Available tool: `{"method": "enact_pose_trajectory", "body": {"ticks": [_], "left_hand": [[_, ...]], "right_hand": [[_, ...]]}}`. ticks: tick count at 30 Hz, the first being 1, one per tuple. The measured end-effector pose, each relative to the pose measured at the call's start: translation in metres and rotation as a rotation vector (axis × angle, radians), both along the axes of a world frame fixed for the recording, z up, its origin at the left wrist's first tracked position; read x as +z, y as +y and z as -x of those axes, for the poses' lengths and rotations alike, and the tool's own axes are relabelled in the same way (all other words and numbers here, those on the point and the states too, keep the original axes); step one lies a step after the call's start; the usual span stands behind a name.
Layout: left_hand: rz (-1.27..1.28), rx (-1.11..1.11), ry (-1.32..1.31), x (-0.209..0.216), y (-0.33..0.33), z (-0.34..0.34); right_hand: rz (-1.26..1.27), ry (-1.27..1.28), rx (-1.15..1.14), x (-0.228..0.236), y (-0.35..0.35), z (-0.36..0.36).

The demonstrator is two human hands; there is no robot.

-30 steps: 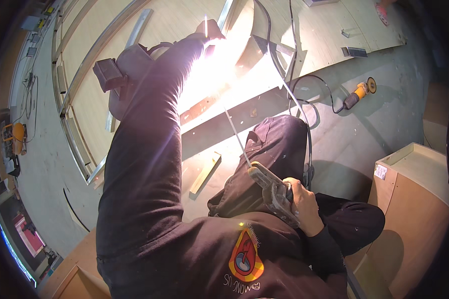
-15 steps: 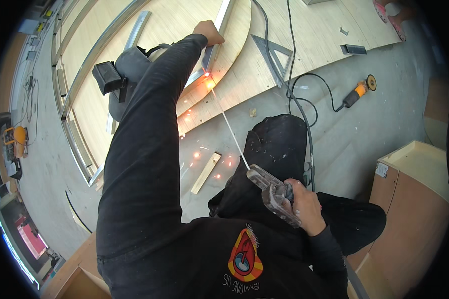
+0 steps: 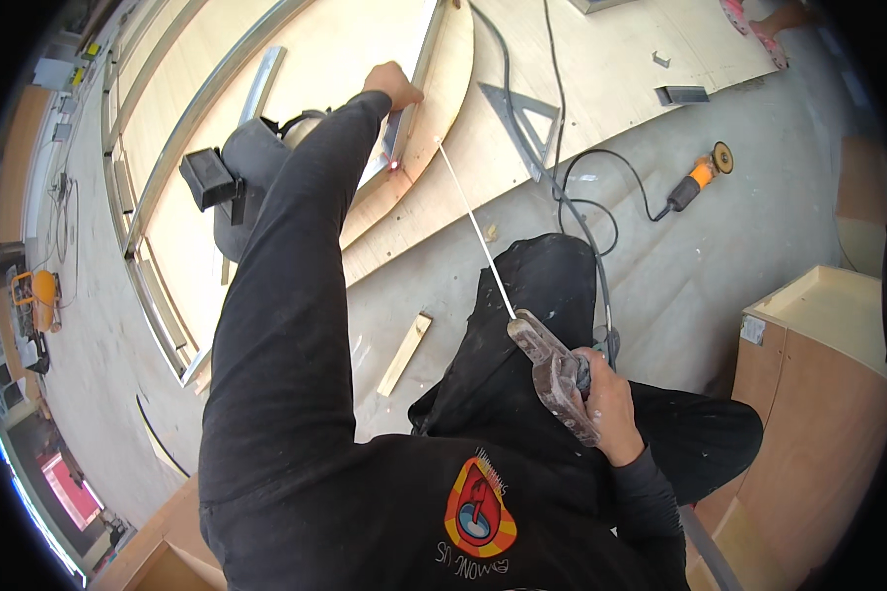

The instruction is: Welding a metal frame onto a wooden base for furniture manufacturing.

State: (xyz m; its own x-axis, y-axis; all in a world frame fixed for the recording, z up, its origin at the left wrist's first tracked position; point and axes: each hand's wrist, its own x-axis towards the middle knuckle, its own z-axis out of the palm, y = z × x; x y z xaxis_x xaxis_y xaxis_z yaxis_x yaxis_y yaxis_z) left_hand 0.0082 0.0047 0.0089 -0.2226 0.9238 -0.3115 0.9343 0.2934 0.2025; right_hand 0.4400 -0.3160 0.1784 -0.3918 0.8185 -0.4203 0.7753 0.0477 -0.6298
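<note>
My right hand grips a worn electrode holder beside my raised knee. A thin welding rod runs from it up to the metal frame bar, its tip lifted off. A small red glowing spot shows on the bar's lower end. My left hand, arm stretched out in a black sleeve, presses on that bar next to a curved plywood piece. A dark welding mask lies under my left arm on the plywood sheet.
A metal triangle square and black cables lie on the plywood. An orange angle grinder rests on the concrete floor. A short wood strip lies near my knee. A wooden cabinet stands at right. Metal rails run along the left.
The bright welding arc and the sparks have gone out; only a red glowing spot is left. The rod tip has lifted away from the bar.
</note>
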Motion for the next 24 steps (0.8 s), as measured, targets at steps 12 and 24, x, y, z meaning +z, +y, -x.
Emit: {"method": "enact_pose_trajectory", "body": {"ticks": [12, 24], "left_hand": [[-0.078, 0.259, -0.046, -0.007, -0.01, -0.027], [-0.118, 0.29, -0.073, -0.004, -0.011, -0.034]], "right_hand": [[-0.137, 0.164, -0.132, 0.003, 0.004, -0.012], [-0.142, 0.409, -0.352, 0.019, 0.03, -0.032]]}}
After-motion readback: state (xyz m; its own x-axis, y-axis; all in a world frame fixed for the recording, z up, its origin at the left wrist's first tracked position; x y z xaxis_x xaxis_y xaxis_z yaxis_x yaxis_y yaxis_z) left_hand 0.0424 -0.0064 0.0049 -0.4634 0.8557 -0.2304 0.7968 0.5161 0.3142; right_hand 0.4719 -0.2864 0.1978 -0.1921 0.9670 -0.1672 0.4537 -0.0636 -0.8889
